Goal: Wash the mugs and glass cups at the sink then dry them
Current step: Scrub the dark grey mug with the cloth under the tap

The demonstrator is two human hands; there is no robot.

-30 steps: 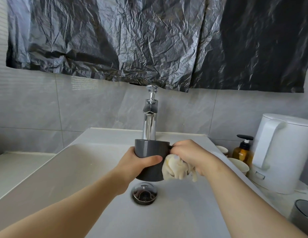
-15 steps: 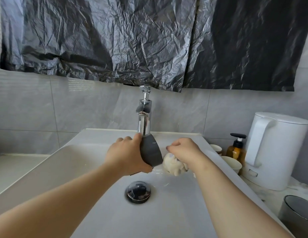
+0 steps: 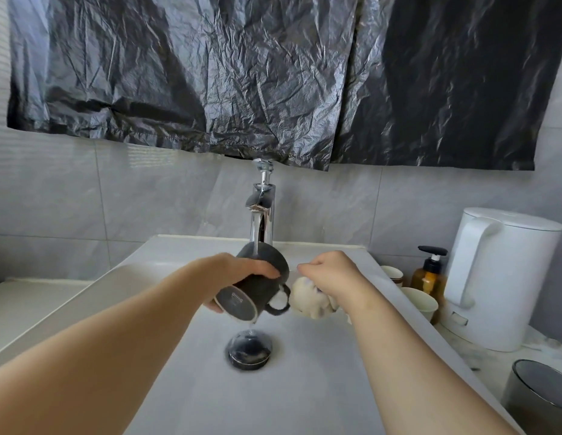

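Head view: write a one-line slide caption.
Left hand holds a dark grey mug tilted under the chrome faucet; right hand grips a cream cloth over the sink.

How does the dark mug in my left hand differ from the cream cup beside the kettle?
The dark mug is charcoal; the cream cup is pale. The mug is tipped over, base toward the camera, gripped by the left hand above the sink; the cup stands upright on the counter, untouched. The mug has a loop handle; the cup shows none. Both are round drinking vessels.
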